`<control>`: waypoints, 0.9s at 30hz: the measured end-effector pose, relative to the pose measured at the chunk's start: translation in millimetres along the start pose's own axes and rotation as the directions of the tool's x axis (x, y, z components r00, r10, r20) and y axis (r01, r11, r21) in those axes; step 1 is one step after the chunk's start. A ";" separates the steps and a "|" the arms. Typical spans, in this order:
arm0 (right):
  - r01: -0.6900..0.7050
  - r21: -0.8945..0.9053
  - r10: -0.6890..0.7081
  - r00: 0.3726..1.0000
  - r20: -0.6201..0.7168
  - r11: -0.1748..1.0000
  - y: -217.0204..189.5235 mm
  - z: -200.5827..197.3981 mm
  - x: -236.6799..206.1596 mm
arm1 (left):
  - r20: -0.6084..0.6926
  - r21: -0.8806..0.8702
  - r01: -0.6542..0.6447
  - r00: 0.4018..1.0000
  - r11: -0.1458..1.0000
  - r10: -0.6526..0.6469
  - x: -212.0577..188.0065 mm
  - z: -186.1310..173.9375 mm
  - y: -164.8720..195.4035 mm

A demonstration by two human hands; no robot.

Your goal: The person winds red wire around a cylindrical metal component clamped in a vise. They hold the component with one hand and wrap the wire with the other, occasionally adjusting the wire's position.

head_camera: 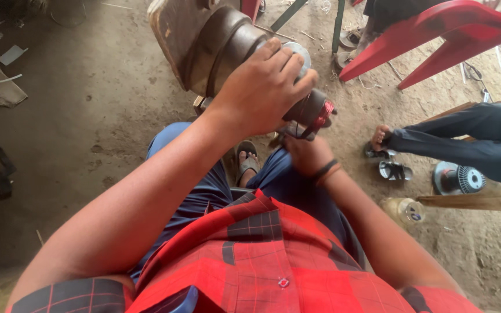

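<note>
My left hand (265, 87) lies over the top of a dark round winding former with a metal disc (305, 55), mounted on a worn wooden stand (184, 40). Its fingers curl around the cylinder. A band of red wire (323, 115) sits on the former's near end. My right hand (305, 152) is below it, partly hidden, with fingers pinched at the red wire and small metal part under the former. A dark band circles my right wrist. My red checked shirt and blue trousers fill the lower view.
Another person's legs in dark trousers (465, 145) stretch in from the right, bare foot near sandals (392, 169). A red plastic chair (447, 29), a round metal motor part (459, 178), a wooden stick (471, 202) and a glass jar (404, 210) lie on the dirt floor.
</note>
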State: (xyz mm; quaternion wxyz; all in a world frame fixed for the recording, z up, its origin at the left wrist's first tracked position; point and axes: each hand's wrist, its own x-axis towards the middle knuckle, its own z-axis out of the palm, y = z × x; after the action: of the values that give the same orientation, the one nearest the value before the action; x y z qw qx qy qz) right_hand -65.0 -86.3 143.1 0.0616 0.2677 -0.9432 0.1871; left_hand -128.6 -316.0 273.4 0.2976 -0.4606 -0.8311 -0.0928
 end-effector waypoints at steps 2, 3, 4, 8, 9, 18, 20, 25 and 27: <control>-0.104 0.057 0.091 0.978 0.188 0.993 -29.0 -4.1 -14.3 | -0.029 0.014 -0.003 1.000 1.000 0.003 2.2 0.3 -0.5; -0.160 0.135 0.123 0.961 0.247 0.978 -44.4 -16.9 -20.1 | 0.000 -0.021 -0.001 1.000 1.000 0.001 2.6 0.3 0.2; -0.068 0.183 0.028 0.977 0.213 0.981 -61.3 -32.8 -24.4 | 0.022 -0.056 0.000 1.000 0.998 0.001 3.1 0.3 0.5; 0.143 0.259 -0.163 0.985 0.060 0.955 -83.6 -130.9 -22.5 | -0.031 0.026 -0.021 0.999 0.999 0.022 3.1 0.8 4.7; 0.155 0.208 -0.152 0.988 -0.029 0.966 -75.3 -144.6 -11.5 | -0.012 -0.016 -0.030 0.999 0.999 0.030 -0.4 -0.1 7.3; 0.093 -0.008 -0.094 0.991 -0.092 0.996 23.8 -0.6 9.6 | 0.007 -0.086 -0.026 1.000 0.996 0.027 -10.5 10.4 1.3; 0.236 -0.201 -0.166 0.934 0.315 0.951 -6.1 31.7 -8.4 | 0.010 -0.039 0.004 1.000 0.999 -0.003 -10.5 15.3 -0.1; 0.047 0.085 -0.055 0.994 0.093 0.995 -66.0 -63.5 -16.7 | -0.017 0.014 -0.026 1.000 1.000 0.026 -11.0 17.4 -1.8; 0.070 0.127 -0.074 0.997 0.025 0.989 -55.5 -131.3 -1.8 | -0.019 -0.029 -0.047 0.999 0.998 0.046 -10.1 14.2 -2.4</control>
State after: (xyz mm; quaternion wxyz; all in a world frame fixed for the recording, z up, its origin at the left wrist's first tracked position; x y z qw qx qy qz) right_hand -32.0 -78.4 281.5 0.0371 0.3075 -0.9201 0.2398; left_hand -132.4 -318.4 256.4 0.3007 -0.4833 -0.8158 -0.1023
